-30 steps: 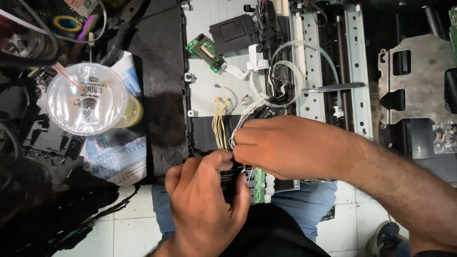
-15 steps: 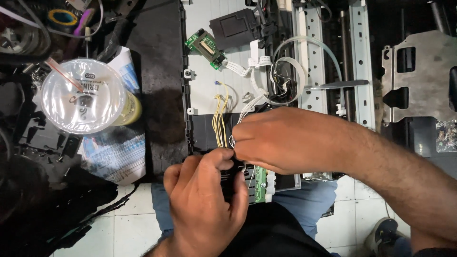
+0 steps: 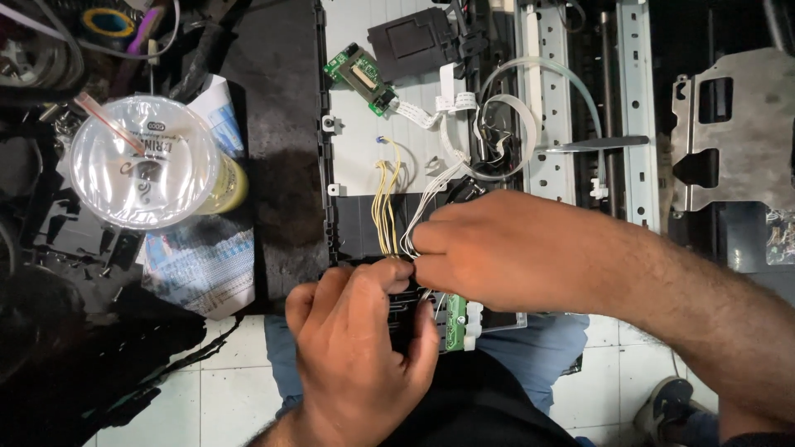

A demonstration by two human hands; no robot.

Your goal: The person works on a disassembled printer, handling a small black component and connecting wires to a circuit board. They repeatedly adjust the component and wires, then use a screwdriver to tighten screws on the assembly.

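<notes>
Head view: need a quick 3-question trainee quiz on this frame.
1. True or false: both hands meet at the yellow wires.
2. What lies under the lidded cup? A) printed paper B) a metal bracket C) a green board
3. Fill in: the small green board at the top joins a white flat ____.

Key
1. True: left hand and right hand pinch at the wires' lower end.
2. A: the printed paper.
3. Cable: the flat cable.
</notes>
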